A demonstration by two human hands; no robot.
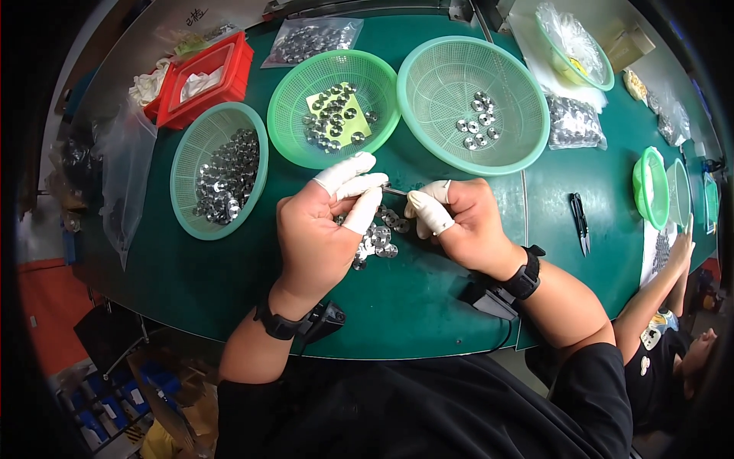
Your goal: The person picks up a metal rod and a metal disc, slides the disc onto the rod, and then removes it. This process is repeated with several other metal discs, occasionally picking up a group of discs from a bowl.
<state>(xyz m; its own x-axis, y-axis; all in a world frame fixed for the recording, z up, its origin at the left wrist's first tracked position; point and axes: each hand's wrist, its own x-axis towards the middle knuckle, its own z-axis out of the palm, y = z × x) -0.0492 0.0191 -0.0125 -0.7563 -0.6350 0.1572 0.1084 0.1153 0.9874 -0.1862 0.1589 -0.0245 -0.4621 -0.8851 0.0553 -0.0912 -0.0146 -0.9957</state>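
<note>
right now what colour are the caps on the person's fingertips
White finger cots, clearest in the head view.

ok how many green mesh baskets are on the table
6, maybe more hidden. Three large ones ahead of the hands: left, middle, right. One at the back right holds a clear bag. Two smaller ones stand on edge at the right.

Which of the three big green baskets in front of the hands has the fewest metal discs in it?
The right-hand basket, the widest: only a few discs lie at its middle. The middle basket holds more, on yellow paper; the left basket holds a heap.
</note>
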